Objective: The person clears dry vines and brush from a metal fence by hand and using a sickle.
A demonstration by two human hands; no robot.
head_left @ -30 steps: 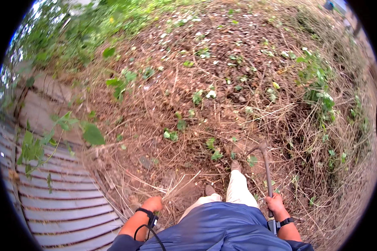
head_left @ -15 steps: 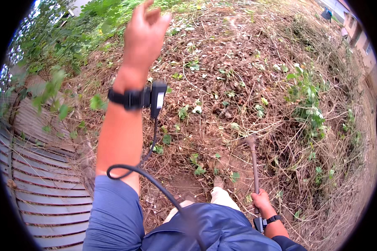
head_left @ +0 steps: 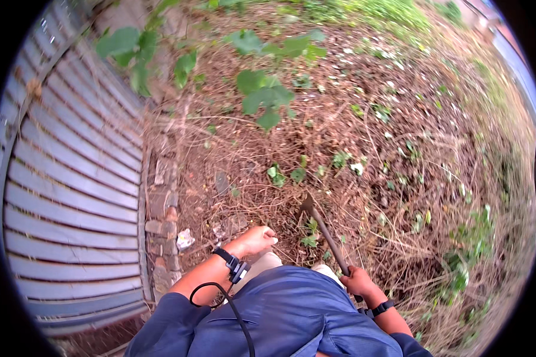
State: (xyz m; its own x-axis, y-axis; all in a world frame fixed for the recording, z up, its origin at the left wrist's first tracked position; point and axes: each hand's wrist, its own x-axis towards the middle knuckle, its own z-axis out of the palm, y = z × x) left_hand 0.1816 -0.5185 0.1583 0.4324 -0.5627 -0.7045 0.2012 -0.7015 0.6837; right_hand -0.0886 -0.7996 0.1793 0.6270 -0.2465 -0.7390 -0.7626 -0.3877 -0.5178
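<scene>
Ribbed metal (head_left: 71,208) runs left of the left hand (head_left: 256,239), its fingers' hold unclear; open litter (head_left: 345,140) spreads ahead; the right hand (head_left: 360,284) clasps a slim brown hoe (head_left: 329,237).

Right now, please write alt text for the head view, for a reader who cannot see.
A person's right hand grips a hoe-like tool over dry, littered ground; the left hand is in front of the body. Ridged grey metal is at left, with green leaves near the top.

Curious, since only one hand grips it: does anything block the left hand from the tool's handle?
Nothing visible does; between the left hand and the tool handle, only a small leafy plant shows, apparently low down.
</scene>
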